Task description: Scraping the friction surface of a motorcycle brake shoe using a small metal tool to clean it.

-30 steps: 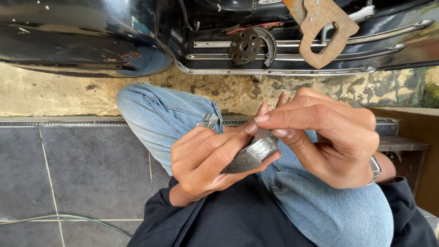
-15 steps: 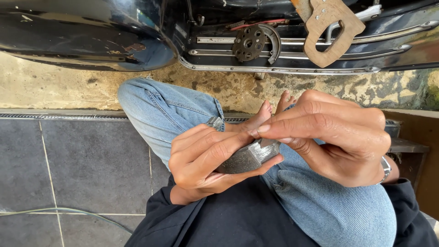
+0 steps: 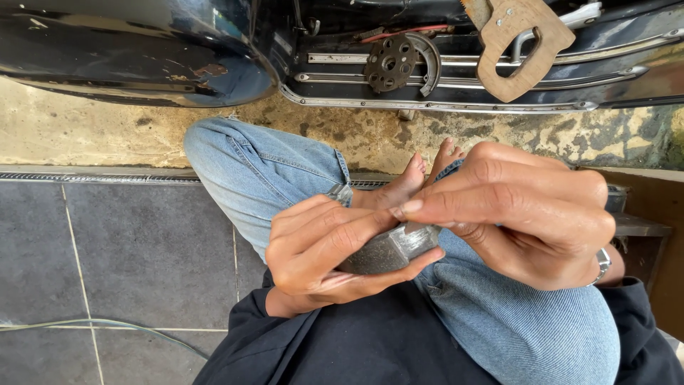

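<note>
Head cam: I see the left hand (image 3: 324,246) cupping a grey metal block (image 3: 388,249) from below, fingers curled over its top, clenched on it. Right hand (image 3: 520,214) pinches the block's right end w/ fingertips (image 3: 410,208). Block sits over my lap, above the jeans (image 3: 278,171). Dark vehicle body (image 3: 142,43) is well apart; tiled floor (image 3: 128,249) lies to the left.

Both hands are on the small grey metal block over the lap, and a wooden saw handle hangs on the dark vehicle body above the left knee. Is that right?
Not quite. In the head view the left hand and right hand do hold the grey metal block over the lap, but the wooden saw handle hangs on the dark vehicle body at the upper right, above the right hand, not above the left knee.
</note>
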